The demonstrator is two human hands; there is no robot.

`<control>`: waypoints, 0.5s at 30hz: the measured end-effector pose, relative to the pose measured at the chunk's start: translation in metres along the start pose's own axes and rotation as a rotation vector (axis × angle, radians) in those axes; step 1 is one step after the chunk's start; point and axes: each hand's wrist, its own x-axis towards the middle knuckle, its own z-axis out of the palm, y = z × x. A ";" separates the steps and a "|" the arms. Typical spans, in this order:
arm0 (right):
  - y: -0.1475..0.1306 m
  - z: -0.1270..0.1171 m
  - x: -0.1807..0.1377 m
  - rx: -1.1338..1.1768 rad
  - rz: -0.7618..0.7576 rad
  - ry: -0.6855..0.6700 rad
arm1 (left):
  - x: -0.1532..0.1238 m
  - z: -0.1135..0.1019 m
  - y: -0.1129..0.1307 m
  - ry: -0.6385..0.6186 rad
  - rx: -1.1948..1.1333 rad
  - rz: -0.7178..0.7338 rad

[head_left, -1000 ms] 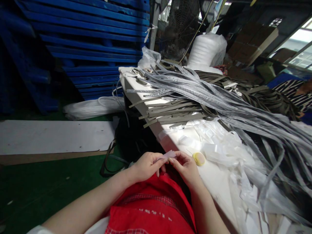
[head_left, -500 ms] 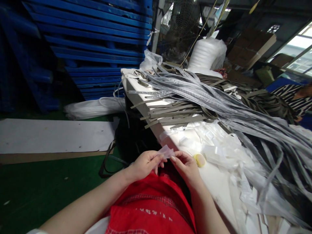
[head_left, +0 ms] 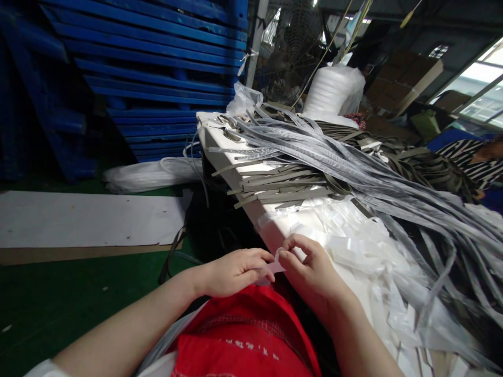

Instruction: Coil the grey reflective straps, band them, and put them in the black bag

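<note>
My left hand [head_left: 238,273] is closed on a small piece of thin, pinkish translucent film [head_left: 276,267], low over my red apron [head_left: 245,335]. From the other side my right hand [head_left: 308,264] pinches the film's right end between thumb and forefinger, where a pale edge curls up. Much of the film is covered by my fingers. Beside my right hand, the white table [head_left: 271,230] carries a heap of crumpled clear plastic bags and scraps [head_left: 361,251].
Long grey straps in clear sleeves [head_left: 334,152] lie across the table, with bare dark straps [head_left: 283,183] under them. Blue pallets [head_left: 165,68] are stacked behind. A white board [head_left: 90,220] lies on the green floor. A person in a striped sleeve [head_left: 466,154] is at far right.
My right hand has risen slightly and bent its fingers, lifting the film's edge into a curl. My left hand has moved down and flattened over the film. The yellow round object is now hidden.
</note>
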 end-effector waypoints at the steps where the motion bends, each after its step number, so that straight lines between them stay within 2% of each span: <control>1: 0.001 0.001 0.001 0.005 0.014 0.016 | 0.000 0.001 0.003 0.015 0.049 0.003; 3: 0.003 0.004 0.002 0.000 0.025 0.047 | 0.000 0.005 0.007 0.046 0.126 0.002; 8: 0.005 0.013 0.002 0.018 -0.002 0.060 | 0.004 0.015 0.000 0.027 0.184 0.014; 12: 0.005 0.020 0.003 0.317 0.041 0.049 | 0.007 0.019 -0.007 0.133 0.172 0.044; 15: 0.010 0.027 0.004 0.447 0.044 0.072 | 0.007 0.020 -0.010 0.141 0.190 0.063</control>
